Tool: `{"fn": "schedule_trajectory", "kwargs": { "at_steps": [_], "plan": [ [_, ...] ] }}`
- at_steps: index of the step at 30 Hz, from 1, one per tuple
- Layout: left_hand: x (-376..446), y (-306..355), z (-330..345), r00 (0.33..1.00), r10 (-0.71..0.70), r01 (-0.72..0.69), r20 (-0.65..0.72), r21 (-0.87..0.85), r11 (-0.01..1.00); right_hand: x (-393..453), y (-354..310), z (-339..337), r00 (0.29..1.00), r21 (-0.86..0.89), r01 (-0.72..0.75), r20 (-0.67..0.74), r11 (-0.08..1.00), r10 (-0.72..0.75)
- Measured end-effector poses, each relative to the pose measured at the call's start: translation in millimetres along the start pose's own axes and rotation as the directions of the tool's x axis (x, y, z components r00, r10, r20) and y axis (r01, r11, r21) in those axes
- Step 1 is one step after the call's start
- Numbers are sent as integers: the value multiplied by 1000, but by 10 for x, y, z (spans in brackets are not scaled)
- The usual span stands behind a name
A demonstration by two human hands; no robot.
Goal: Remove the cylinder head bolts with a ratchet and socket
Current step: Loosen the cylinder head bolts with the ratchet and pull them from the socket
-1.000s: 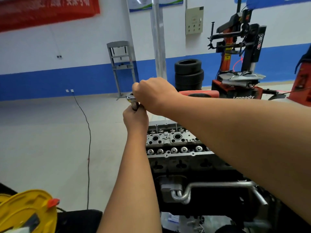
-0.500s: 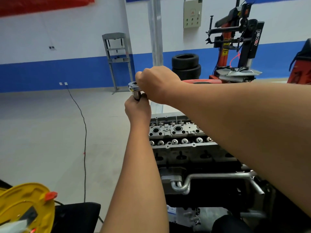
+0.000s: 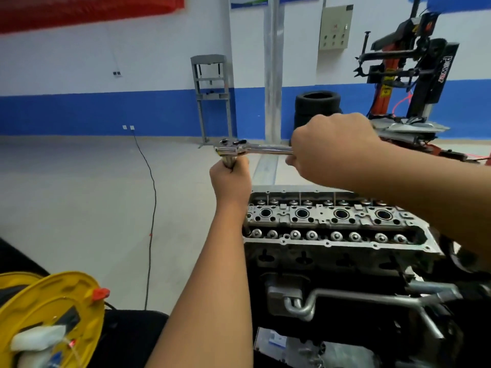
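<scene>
Gripping chrome ratchet [image 3: 255, 148] handle: right hand [image 3: 332, 152] | left hand [image 3: 230, 179]: extension

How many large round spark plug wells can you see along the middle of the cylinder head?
4, in one row along the cylinder head: far left, centre-left, centre-right, far right. The right forearm covers the head's right end, so more may be hidden.

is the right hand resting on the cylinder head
No, the right hand grips the ratchet handle up in the air, well above the cylinder head, while the left hand holds the extension below the ratchet's head.
</scene>
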State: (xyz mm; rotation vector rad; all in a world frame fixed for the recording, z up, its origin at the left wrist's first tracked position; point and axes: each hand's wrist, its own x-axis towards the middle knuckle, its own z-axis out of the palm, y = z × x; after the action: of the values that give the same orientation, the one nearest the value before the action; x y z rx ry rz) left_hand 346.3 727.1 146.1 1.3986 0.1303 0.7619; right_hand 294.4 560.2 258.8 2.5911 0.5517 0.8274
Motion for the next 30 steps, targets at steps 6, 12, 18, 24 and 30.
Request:
{"fn": "schedule_trajectory", "kwargs": {
  "at_steps": [6,12,18,24,30],
  "plan": [
    [37,118,44,982,-181,182,52,-17,983,279,150,222,996,-34,-15,-85,999,12],
    [-5,144,123,981,-194,194,-2,-19,981,258,208,321,993,-96,36,-110,995,-46],
    [9,144,150,983,-183,183,-10,-10,983,329,268,346,993,-108,62,-96,992,-73],
    [-16,113,130,988,-153,152,-32,-16,988,460,369,476,977,-88,139,-150,986,-151],
    [-88,47,87,992,-64,65,-111,6,998,841,426,658,919,30,319,-256,947,-301]
  ]
}}
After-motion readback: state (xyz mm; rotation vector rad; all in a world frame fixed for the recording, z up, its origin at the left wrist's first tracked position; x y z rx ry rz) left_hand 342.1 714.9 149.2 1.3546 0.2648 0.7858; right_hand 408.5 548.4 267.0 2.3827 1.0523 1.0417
